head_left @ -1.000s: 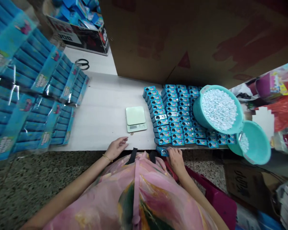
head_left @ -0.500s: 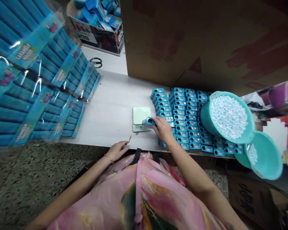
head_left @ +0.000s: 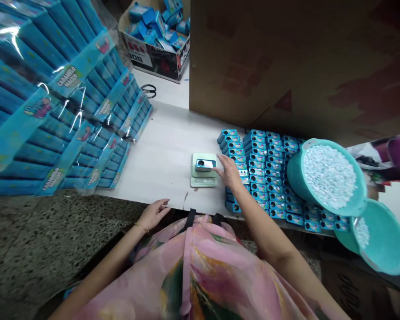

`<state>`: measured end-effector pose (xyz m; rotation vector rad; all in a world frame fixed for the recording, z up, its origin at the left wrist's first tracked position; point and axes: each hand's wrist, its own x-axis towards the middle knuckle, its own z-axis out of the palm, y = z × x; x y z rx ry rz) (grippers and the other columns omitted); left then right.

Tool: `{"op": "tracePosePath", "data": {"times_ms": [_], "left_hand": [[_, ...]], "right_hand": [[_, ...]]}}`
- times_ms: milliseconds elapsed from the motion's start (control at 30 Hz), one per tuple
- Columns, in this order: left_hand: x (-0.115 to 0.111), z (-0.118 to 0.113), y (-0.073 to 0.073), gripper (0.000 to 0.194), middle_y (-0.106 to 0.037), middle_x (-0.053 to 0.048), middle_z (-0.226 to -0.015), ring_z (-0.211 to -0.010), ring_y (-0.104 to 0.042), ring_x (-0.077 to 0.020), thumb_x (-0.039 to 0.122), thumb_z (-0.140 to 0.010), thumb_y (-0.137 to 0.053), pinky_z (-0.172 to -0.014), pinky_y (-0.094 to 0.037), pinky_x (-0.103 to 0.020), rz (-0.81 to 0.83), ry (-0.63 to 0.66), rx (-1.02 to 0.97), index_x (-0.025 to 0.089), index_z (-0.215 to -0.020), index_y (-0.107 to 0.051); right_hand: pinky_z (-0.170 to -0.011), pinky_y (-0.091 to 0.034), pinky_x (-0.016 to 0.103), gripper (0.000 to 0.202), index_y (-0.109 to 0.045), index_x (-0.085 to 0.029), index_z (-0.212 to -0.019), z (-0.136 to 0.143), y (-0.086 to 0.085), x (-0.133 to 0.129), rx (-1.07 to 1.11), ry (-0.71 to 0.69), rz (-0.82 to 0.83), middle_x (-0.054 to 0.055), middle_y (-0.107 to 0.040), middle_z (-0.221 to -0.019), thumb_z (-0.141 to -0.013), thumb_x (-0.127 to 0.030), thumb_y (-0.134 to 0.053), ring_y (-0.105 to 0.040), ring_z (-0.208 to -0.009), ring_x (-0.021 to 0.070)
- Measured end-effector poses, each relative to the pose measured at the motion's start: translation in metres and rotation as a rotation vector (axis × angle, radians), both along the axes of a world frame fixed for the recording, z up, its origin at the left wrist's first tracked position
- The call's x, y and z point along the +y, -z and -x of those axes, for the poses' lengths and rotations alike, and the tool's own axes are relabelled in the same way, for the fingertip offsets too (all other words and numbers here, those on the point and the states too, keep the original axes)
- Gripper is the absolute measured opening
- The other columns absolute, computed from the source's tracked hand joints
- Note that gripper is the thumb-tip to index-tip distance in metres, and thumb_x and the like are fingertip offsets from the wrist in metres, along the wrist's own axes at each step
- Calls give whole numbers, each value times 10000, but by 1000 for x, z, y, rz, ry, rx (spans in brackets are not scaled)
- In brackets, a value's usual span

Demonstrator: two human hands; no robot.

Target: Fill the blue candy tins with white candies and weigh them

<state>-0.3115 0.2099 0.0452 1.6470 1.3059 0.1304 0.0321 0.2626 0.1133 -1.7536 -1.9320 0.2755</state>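
Observation:
A small blue candy box [head_left: 204, 165] with a dark round hole in its top lies on the pale green scale [head_left: 203, 181]. My right hand [head_left: 229, 172] is just right of the box, thumb and fingers parted around its right end; the thumb tip is close to it, and whether it touches I cannot tell. My left hand [head_left: 154, 214] rests at the table's front edge with its fingers stretched out and nothing in them. Right of the scale stand rows of similar blue boxes [head_left: 259, 186], some with white candies on top.
A turquoise bucket [head_left: 295, 178] full of small white candies stands over the rows at right; a second turquoise tub [head_left: 385, 231] sits beyond it. Wrapped blue display packs [head_left: 70, 129] fill the left. Scissors [head_left: 149, 91], a carton of blue boxes [head_left: 155, 60] and a large cardboard box [head_left: 273, 58] are behind.
My right hand has set the blue box down on the scale and loosened its fingers from it. The left hand has shifted slightly left, and the view has swung.

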Motion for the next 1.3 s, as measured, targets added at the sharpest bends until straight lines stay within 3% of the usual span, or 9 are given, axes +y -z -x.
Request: {"op": "tracePosePath", "data": {"times_ms": [133, 300, 567, 733, 900, 1100, 1300], "left_hand": [[13, 3, 6, 521, -610, -105, -989, -855, -582, -210, 476, -703, -488, -771, -441, -327, 3, -27, -14, 148, -1107, -525], [38, -19, 5, 522, -601, -84, -1005, -883, -564, -214, 458, -650, -559, -761, -445, -338, -35, -91, -100, 180, -1091, -539], [66, -65, -13, 519, -613, -88, -962, -892, -550, -203, 387, -562, -679, -830, -406, -350, 58, -354, -353, 179, -1028, -584], [65, -70, -18, 428, -616, -118, -972, -877, -572, -189, 403, -656, -611, -787, -431, -336, 330, -634, -523, 135, -989, -580], [66, -66, -24, 305, -623, -122, -956, -857, -592, -175, 346, -730, -556, -768, -446, -308, 587, -837, -715, 119, -934, -578], [74, -65, -33, 317, -572, -144, -1084, -987, -545, -212, 364, -795, -450, -788, -452, -333, 717, -879, -841, 122, -967, -562], [80, -65, -38, 319, -557, -140, -1114, -1033, -517, -215, 370, -807, -421, -812, -448, -347, 739, -902, -889, 128, -962, -561]], "right_hand": [[-899, -387, 386, 291, -519, -212, -1094, -22, -3, -48, 199, 297, -81, 74, -534, -1103, -827, -283, -427, -464, -1053, 189], [-865, -412, 386, 225, -590, -198, -957, -30, 3, -98, 291, 422, -89, 64, -598, -973, -820, -260, -423, -527, -957, 177], [-822, -434, 387, 226, -598, -194, -938, -31, 6, -114, 343, 481, -59, 65, -612, -932, -816, -258, -418, -553, -904, 184], [-820, -435, 369, 228, -585, -196, -954, -23, 8, -105, 383, 431, -10, 67, -606, -956, -810, -269, -423, -552, -908, 181], [-808, -449, 346, 384, -437, -191, -1130, -9, 23, -69, 525, 320, 99, 87, -545, -1088, -760, -276, -497, -530, -970, 177], [-862, -413, 377, 612, -321, -192, -1205, 3, 48, -13, 554, 205, 217, 111, -423, -1230, -657, -236, -590, -429, -1113, 207], [-895, -374, 372, 587, -352, -216, -1177, 6, 66, 7, 490, 160, 267, 67, -455, -1201, -638, -213, -585, -454, -1079, 194]]}}
